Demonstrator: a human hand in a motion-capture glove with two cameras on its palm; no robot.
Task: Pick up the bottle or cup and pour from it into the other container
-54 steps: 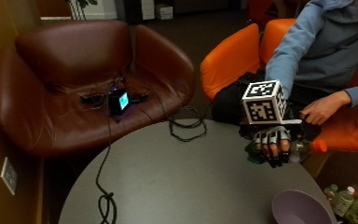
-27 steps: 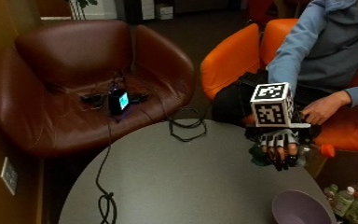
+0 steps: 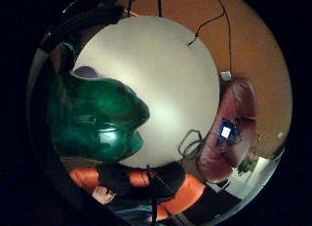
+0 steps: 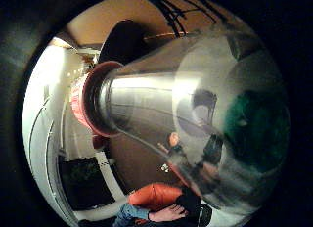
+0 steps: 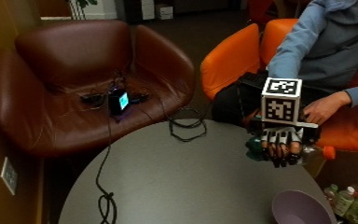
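My gloved right hand hangs over the far right edge of the round grey table, fingers curled down round a bottle. The bottle lies roughly sideways in the grip: a green part shows on one side of the fingers, a clear part with an orange-red cap on the other. The thumb side palm view is filled by the clear bottle and its red cap. Its green part fills much of the little finger side view. A purple bowl stands at the table's near right edge, apart from the hand; it shows beside the bottle.
A black cable loop lies on the table's far edge, and another cable trails over its left side. A brown leather chair holds a lit device. Behind my hand is an orange chair. Several bottles stand on the floor at the right.
My hand, still holding the bottle, has drifted a little to the right and towards the bowl. The bowl and cables have not moved.
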